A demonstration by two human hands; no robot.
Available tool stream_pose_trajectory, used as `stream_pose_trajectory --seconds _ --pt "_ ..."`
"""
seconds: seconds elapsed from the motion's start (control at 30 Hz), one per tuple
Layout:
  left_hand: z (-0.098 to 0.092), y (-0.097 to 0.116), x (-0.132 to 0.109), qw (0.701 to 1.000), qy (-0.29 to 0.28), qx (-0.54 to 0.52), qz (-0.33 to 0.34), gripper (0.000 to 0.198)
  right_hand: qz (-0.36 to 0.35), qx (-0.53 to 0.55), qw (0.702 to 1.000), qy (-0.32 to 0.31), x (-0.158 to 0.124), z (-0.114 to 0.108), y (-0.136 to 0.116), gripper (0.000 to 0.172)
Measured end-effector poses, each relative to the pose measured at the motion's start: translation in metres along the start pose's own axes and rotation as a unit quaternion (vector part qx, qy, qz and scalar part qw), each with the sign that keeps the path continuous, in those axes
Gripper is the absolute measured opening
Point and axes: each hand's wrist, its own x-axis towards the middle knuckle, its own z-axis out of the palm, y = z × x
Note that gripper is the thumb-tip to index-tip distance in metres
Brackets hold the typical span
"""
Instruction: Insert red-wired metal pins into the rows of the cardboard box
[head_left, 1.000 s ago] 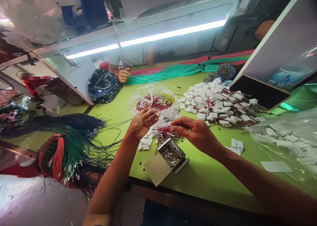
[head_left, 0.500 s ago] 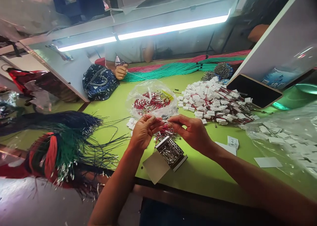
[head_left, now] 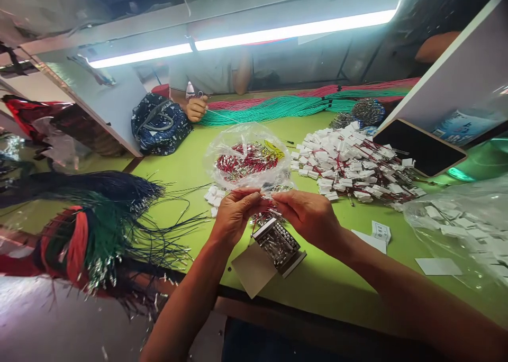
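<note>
My left hand (head_left: 238,214) is closed in a pinch, with a thin red wire at its fingertips. My right hand (head_left: 307,216) also pinches, its fingertips meeting the left ones around a tiny pale piece too small to name. Just under the hands stands a small open box (head_left: 278,245) of shiny metal-capped tubes, its flap folded out. A clear plastic bag (head_left: 212,158) behind the hands holds short red wires (head_left: 246,161) with metal ends. White plastic pieces (head_left: 215,195) lie beside my left hand, and more red wires with metal ends are partly hidden below the fingers.
A heap of white connectors on red wires (head_left: 349,163) lies to the right, near a phone (head_left: 420,147) and a bag of white pieces (head_left: 464,229). Dark wire bundles (head_left: 99,192) cover the left. Across the table, another person's hand (head_left: 196,109) holds a thin strand near green wires (head_left: 270,110).
My fingertips have come closer together, and the small piece between them is now mostly covered. The view has shifted slightly. The other person's hand stays in about the same place.
</note>
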Motion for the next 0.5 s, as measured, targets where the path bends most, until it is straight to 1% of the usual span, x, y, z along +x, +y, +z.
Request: stream_pose_trajectory --seconds 0.1,0.27,0.43,0.5 --pt "0.0025 -0.0010 -0.0021 1.000 0.009 -0.011 0.001 0.026 -0.018 -0.022 1.000 0.007 -0.0010 0.0001 -0.0023 0.022" --pt "0.0026 -0.0035 -0.0064 0.999 0.018 0.036 0.020 0.029 -0.004 -0.029 0.999 -0.025 -0.0054 0.0035 -0.0043 0.028" --pt "0.0006 -0.0057 -0.0087 0.997 0.018 0.061 0.037 0.030 -0.001 -0.017 1.000 -0.008 -0.0076 0.0066 -0.0046 0.026" --pt "0.0005 -0.0072 -0.0072 0.997 0.017 0.058 0.044 0.029 0.009 -0.011 1.000 -0.013 -0.0059 0.0055 -0.0030 0.026"
